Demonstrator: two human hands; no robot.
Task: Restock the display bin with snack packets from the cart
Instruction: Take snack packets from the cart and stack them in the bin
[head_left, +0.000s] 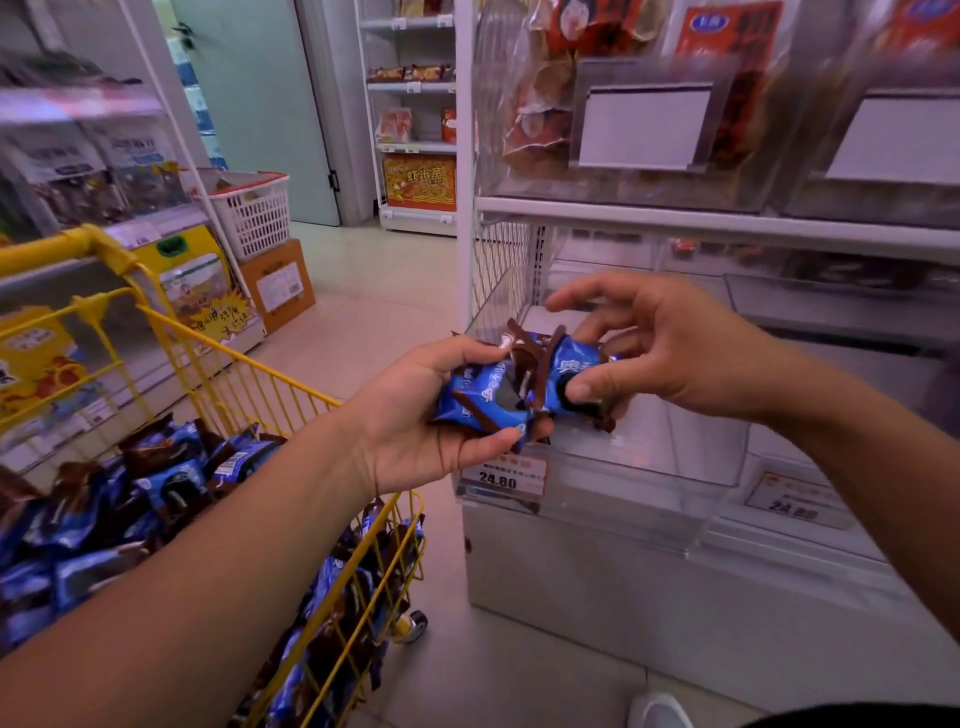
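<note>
Several white shelves (727, 228), pale floor tiles (374, 291)

Readable text is sparse. Price tag (503, 475) on the front edge of the clear display bin (613, 467) reads "24.80"; the small print above it is too blurred. A second tag (792, 503) on the neighbouring bin's front edge also shows "24.80", faint. Blue snack packets (563, 371) carry white Chinese characters, only partly legible. Handwritten yellow starburst sign (221, 319) on the left freezer front has digits, unreadable. Other labels blurred.
</note>
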